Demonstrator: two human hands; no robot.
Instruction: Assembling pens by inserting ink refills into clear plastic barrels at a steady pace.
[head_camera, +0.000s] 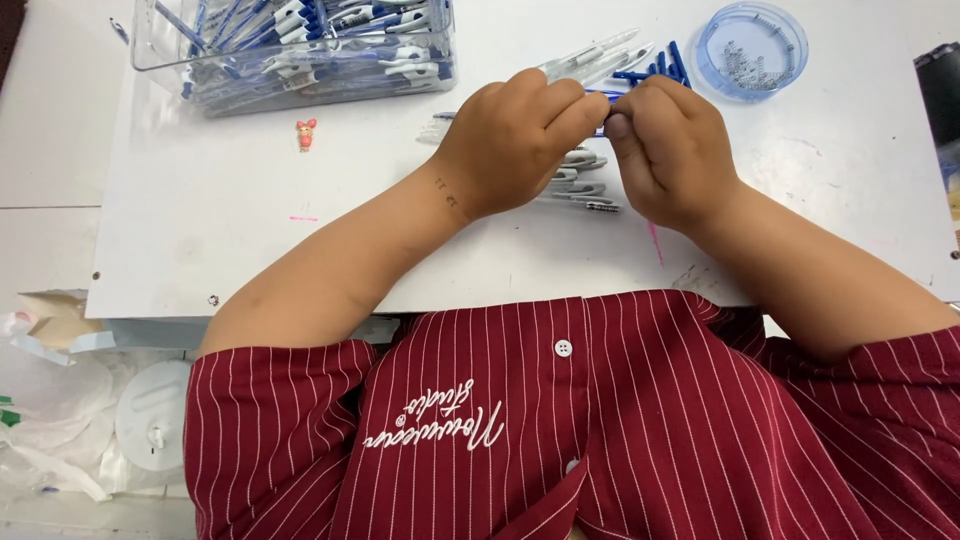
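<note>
In the upper middle of the frame the left hand (515, 140) and the right hand (670, 150) are brought together, fingertips touching, and both are closed on a small blue pen part (603, 97) of which only a little shows between the thumbs. What exactly is pinched cannot be told, because the fingers cover it.

Just above the hands, clear barrels (595, 58) and blue pieces (660, 68) are laid on the white table (250, 200). More pen parts (580, 185) are lying under and between the hands. A round blue dish (752, 48) with small metal springs is placed at the upper right, and a clear box (295, 45) filled with finished pens is seen at the upper left. A tiny red figure (306, 133) is standing below the box.

For this step to be done well, it is judged that the two parts should be kept in one straight line and pushed with even pressure. The grip should be kept close to the joint, so that the thin piece is not bent. The loose parts below should not be swept away by the wrists.
</note>
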